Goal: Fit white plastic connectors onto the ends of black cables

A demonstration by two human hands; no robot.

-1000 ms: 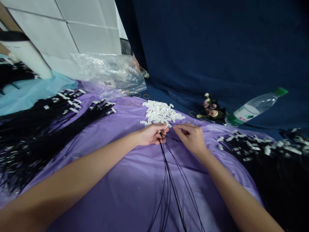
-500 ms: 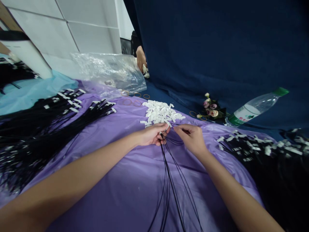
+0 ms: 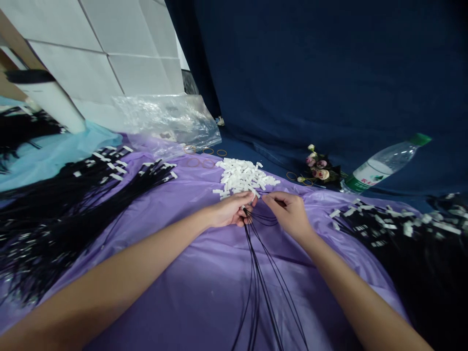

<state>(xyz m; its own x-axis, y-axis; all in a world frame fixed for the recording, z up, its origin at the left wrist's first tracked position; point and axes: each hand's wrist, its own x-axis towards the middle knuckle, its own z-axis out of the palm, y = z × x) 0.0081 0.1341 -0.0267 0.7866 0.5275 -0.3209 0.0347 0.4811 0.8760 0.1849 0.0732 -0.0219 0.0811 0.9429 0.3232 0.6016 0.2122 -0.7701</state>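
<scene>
"Near side of the small white plastic pieces (image 3: 241,175), thin black cords (image 3: 257,267) are held by the left hand (image 3: 229,210), one seemingly pinched by the right hand (image 3: 288,213)!"

"They could be tangled if left grip is loosened!"

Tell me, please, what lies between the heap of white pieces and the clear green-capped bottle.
The head view shows pinkish flowers and thin yellow loops there.
</scene>
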